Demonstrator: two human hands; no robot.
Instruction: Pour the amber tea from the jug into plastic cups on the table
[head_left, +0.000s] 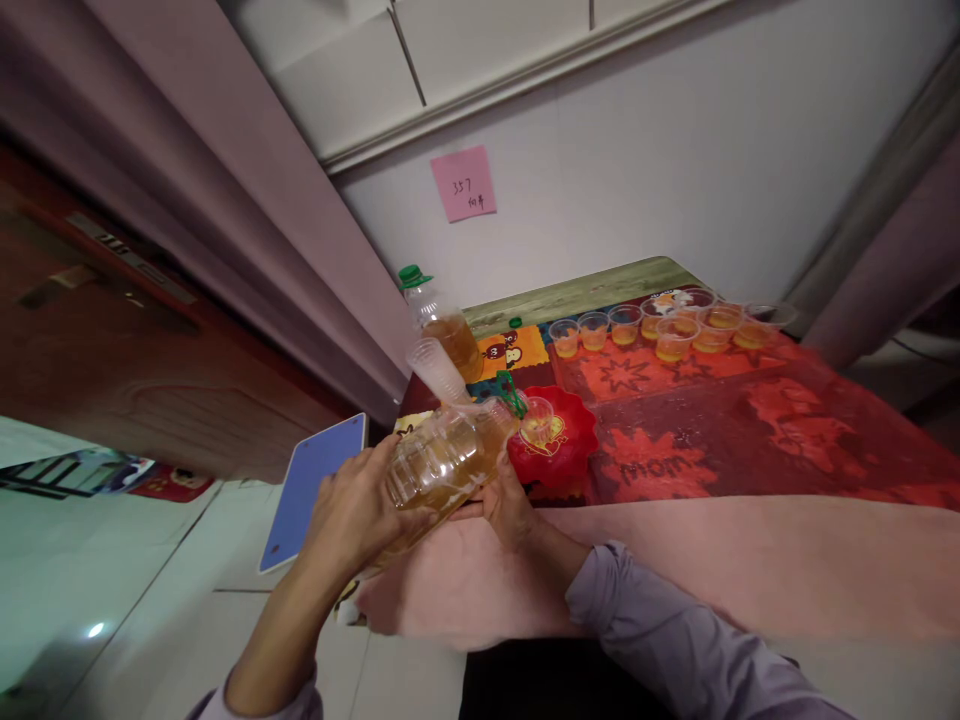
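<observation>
Both my hands hold a large clear plastic bottle (442,455) of amber liquid, tipped with its mouth to the right. My left hand (364,505) wraps the bottle's body on the left. My right hand (510,505) supports it from below, close to the neck. At the bottle's mouth, a clear plastic cup (537,420) stands on a red scalloped plate (574,450), holding a little yellowish liquid. A green plastic piece (511,393) hangs by the bottle's neck. Just behind the bottle lies a stack of clear cups (437,370).
Several clear cups (625,325) with yellowish liquid line the back right of the red patterned table (660,430). A second bottle (451,335), green-capped, stands at the back left. Near it lies a green cap (515,322). A blue board (315,485) is left of the table.
</observation>
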